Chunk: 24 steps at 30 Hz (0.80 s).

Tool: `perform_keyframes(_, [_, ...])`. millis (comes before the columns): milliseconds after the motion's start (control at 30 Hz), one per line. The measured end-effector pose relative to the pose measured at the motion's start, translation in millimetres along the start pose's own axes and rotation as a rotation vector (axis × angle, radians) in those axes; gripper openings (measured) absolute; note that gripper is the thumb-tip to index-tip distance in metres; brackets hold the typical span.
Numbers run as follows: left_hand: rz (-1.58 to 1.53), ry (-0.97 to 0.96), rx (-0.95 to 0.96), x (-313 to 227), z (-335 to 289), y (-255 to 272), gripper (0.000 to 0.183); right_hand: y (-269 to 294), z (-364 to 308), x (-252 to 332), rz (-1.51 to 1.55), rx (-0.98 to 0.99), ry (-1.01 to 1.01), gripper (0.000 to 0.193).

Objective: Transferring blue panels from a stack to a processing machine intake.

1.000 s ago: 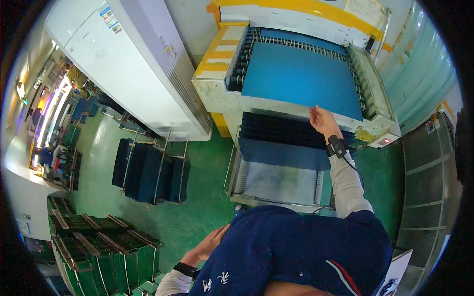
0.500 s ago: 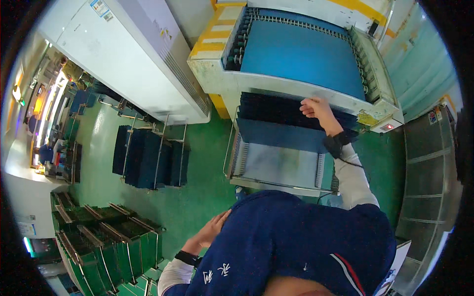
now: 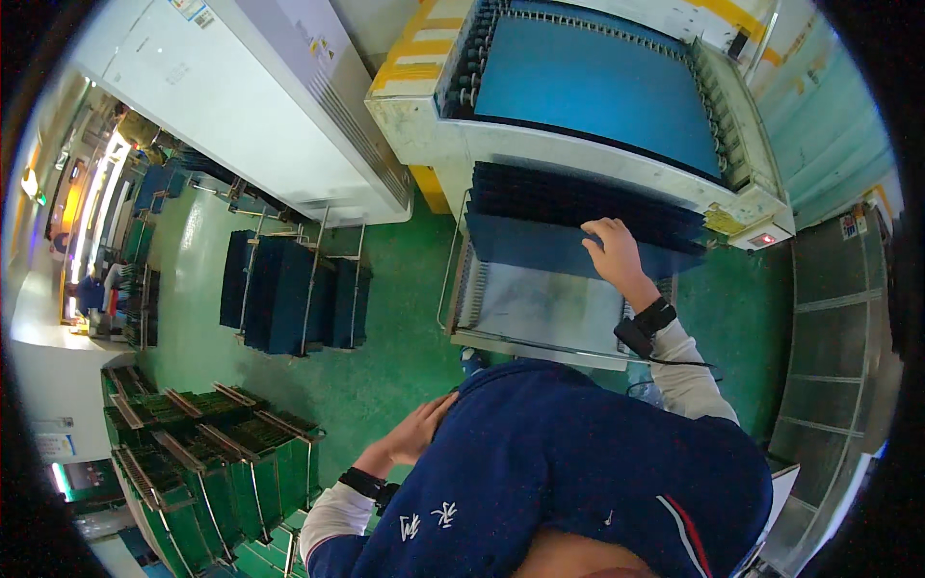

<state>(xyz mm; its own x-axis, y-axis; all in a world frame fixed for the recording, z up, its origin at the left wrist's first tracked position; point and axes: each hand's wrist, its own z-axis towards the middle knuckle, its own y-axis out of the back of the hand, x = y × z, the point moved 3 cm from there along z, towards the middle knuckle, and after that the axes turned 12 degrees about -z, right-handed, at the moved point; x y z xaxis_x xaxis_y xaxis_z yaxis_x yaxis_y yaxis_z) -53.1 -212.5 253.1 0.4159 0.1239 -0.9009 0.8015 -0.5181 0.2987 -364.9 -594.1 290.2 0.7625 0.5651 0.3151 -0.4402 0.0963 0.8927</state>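
Observation:
My right hand [image 3: 617,260] is over the front dark blue panel [image 3: 540,243] in a metal rack, near the panel's upper edge. Its fingers are bent and the thumb stands apart, with nothing seen between them. Whether the fingertips touch the panel I cannot tell. Behind it, more dark panels [image 3: 549,193] stand upright, close together. My left hand [image 3: 421,429] lies flat with its fingers against the side of my dark blue top, holding nothing.
Beyond the rack [image 3: 540,356] stands a roller machine [image 3: 597,154] carrying a wide bright blue panel [image 3: 597,87]. On the left are a tall white cabinet [image 3: 260,106], a rack of dark panels [image 3: 289,294] and racks of green boards [image 3: 212,472]. A grey metal frame [image 3: 824,385] stands right.
My right hand has come back toward me, from above the standing panels to the front one, and its fingers have loosened. My left hand stays against my side. The view has shifted slightly.

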Motion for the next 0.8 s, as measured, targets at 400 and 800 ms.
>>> perform_keyframes(400, [-0.014,0.001,-0.026,-2.2,-10.3,4.4,0.102,-20.4,5.2,7.0,-0.223,0.074,-0.076,0.020])
perform_keyframes(800, [0.023,0.019,-0.025,11.3,-13.4,7.3,0.105,-54.8,16.2,-14.8,-0.454,0.445,-0.160,0.020])
